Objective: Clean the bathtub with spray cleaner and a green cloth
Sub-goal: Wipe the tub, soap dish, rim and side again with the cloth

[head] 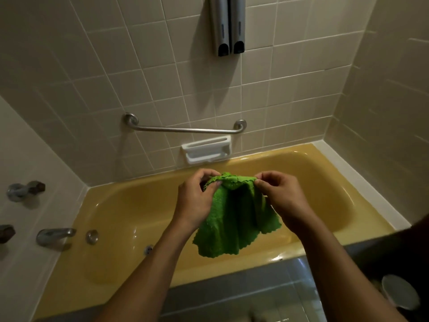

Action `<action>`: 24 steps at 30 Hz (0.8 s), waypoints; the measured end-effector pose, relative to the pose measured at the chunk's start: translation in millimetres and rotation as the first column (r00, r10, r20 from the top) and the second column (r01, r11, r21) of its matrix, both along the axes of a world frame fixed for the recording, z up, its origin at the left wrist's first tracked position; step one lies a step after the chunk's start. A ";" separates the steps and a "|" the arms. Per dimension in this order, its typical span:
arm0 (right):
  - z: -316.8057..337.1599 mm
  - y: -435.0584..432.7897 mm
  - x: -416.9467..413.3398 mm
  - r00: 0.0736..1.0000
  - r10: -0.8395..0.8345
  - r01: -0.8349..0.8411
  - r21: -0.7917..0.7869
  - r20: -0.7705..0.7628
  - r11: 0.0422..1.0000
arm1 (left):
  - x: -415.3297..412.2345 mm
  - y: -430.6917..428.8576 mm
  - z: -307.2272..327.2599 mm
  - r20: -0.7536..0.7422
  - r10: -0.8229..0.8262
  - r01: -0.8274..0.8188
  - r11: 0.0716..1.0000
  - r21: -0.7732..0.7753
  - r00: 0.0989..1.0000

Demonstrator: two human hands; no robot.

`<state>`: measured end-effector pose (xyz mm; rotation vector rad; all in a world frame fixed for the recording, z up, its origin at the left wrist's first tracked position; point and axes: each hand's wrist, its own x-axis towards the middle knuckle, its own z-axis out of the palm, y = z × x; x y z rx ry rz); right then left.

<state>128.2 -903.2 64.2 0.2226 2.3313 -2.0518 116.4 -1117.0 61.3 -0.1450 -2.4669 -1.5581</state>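
Dim, warm light is falling from above on the tiled wall (162,66); the grab bar (185,130) is casting soft shadows, small highlights are glinting on the bathtub (276,257) rim, and wide-angle distortion is bending the blurred edges.

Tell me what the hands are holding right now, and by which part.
Both hold the green cloth by its top edge: the left hand pinches the left end, the right hand the right end. The rest hangs loose over the bathtub.
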 end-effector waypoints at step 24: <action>55.5 213.8 -23.6 0.917 0.248 0.016 0.650 -0.313 0.760 | -31.9 155.5 28.0 -0.121 -0.257 0.233 0.955 -0.182 0.959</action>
